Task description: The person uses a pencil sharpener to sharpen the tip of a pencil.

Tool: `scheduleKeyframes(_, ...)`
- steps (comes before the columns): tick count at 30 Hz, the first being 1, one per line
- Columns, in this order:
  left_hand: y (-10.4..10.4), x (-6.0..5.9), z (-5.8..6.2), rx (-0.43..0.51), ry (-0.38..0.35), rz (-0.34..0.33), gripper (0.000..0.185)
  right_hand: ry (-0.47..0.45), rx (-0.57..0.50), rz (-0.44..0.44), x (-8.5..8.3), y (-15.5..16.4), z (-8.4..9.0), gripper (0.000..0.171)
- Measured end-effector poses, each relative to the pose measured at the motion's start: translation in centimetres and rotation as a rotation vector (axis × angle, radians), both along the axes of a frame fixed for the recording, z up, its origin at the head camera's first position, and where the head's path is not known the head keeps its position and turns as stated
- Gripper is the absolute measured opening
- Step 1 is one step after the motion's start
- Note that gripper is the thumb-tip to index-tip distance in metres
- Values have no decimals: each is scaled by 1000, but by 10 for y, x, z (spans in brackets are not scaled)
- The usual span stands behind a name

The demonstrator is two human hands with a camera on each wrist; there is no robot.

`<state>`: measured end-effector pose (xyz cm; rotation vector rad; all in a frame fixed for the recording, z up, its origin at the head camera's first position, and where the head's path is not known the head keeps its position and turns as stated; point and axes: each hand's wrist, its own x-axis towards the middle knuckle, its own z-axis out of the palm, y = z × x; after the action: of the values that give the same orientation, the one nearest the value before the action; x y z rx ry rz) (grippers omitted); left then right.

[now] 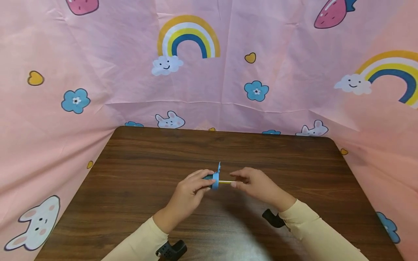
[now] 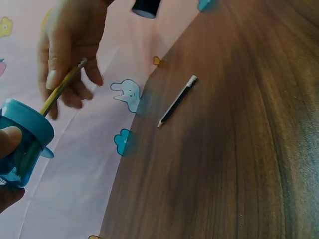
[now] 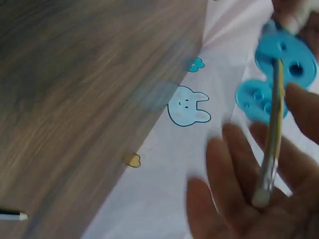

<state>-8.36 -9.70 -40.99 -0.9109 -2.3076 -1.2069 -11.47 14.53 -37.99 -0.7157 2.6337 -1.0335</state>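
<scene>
My left hand point(image 1: 192, 188) grips a blue pencil sharpener point(image 1: 215, 180) with a see-through tub, thumb and fingers around its body. Its round lid point(image 3: 246, 99) is flipped open, standing up beside the holed top point(image 3: 271, 47). A yellow pencil point(image 2: 60, 92) is in one of the holes and points toward my right hand point(image 1: 256, 183). The right fingers point(image 3: 222, 164) are spread and blurred around the pencil's free end, with the thumb close beside the shaft. In the right wrist view, that end with its metal band overlaps the palm.
A black pencil with a white end point(image 2: 177, 102) lies on the dark wood table point(image 1: 147, 152). Black wrist devices point(image 1: 171, 250) sit below both sleeves. A pink patterned cloth point(image 1: 202, 83) hangs around the table's back and sides.
</scene>
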Motion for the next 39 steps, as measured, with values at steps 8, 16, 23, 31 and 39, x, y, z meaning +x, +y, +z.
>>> scheduleKeyframes(8,0,0,4,82,-119,45,33,851,115,-30,12,-3,-16,49)
scheduleKeyframes(16,2,2,8,127,-196,49,33,1177,48,24,11,-4,-33,34)
scheduleKeyframes(23,2,4,5,89,-184,43,31,964,47,6,19,-7,-31,7)
scheduleKeyframes(31,0,4,-1,-34,-7,-26,29,-21,-113,22,11,-1,-10,9)
scheduleKeyframes(39,0,5,-9,-61,107,-59,32,-402,-133,33,-2,6,0,15)
